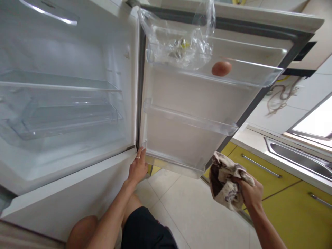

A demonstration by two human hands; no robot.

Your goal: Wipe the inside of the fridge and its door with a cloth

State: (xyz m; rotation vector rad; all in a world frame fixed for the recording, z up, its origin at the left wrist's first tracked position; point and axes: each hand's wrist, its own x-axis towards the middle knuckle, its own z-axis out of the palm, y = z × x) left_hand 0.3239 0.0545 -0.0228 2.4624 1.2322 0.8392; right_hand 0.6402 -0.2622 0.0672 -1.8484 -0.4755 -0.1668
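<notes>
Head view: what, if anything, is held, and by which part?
Right hand: a crumpled cloth, by its bunched right side. Left hand: nothing visibly held; fingertips at the lower hinge-side corner of the fridge door.

beige-brown cloth (225, 191), white fridge (77, 195); yellow cabinets (298, 218)

It's a kitchen we're standing in, a household one by the look of it: here's the fridge (93, 62) wide open, an egg (221, 68) sitting in its door shelf (249, 74). And over there, yellow cabinets (290, 214) run under a pale counter (251, 138) with a metal sink (295, 158) let in.
</notes>
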